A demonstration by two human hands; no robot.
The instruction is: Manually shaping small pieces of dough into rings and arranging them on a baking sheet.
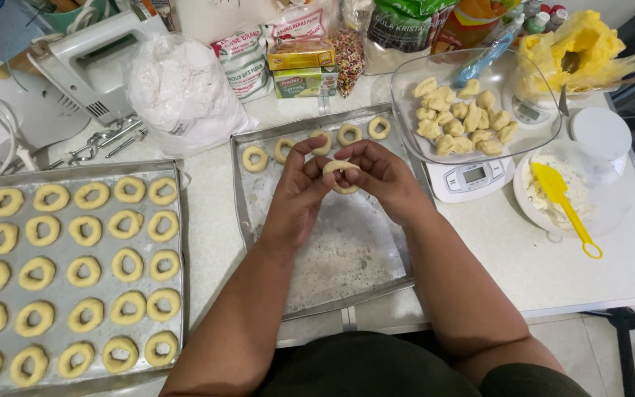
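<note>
A dough ring (341, 176) was pinched between both hands (343, 173) over the middle tray (332, 265), near the table's far edge. Squeezed harder, it would likely have torn or flattened.

Twenty-five dough rings (86, 230) fill the left tray (178, 220). The middle tray (347, 250) carries five rings (254, 158), and one more ring (340, 169) sits in the hands. There is one yellow spatula (564, 202) and one scale (472, 178).

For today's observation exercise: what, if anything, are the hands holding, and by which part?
A dough ring, pinched at its rim by the fingertips of the left hand and right hand.
</note>
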